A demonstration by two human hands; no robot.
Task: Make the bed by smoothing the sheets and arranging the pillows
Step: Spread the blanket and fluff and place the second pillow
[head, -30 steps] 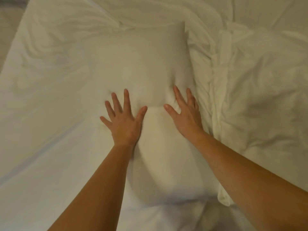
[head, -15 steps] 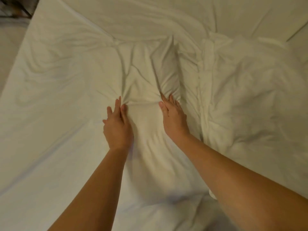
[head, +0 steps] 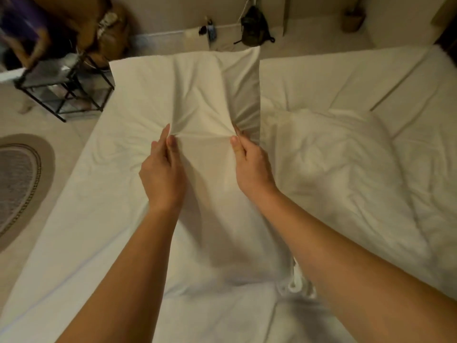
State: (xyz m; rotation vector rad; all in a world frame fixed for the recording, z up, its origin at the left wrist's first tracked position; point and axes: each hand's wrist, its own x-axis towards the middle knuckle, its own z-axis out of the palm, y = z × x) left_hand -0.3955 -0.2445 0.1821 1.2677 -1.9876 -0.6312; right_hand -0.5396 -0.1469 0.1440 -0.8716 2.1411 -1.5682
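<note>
- Both hands have gone from lying spread and flat on the plump white fabric pillow (head: 212,95) to gathering its cover, and now each one pinches a fold of it.
- The left hand (head: 162,169) holds its fold between thumb and fingers. The right hand (head: 249,164) does the same just across from it, and the cloth is pulled taut in a ridge between the two.
- Creases fan out from both pinches, so the pillow appears to be coming up off the bed rather than being pressed into it.
- The pillow sits over the left half of the bed, above the smooth white fitted sheet (head: 99,194), with its far end reaching toward the far mattress edge.
- My reading is that patting is over and repositioning has begun; the pillow still has to be carried to its place.
- The crumpled white duvet (head: 333,169) lies bunched on the right half, so smoothing is far from done.
- The view now takes in the floor beyond the bed: a black wire-frame shelf (head: 66,82), an oval grey rug (head: 17,181) and a dark backpack (head: 254,28).
- The fingertips behind the cloth are hidden.
- The pillow's near end is blurred, so I cannot tell whether it still rests on the sheet.
- The forearms cover much of the near bed.
- A small white looped shape beside the right forearm is too smeared to name.
- A person at the top left is cut off and blurred.
</note>
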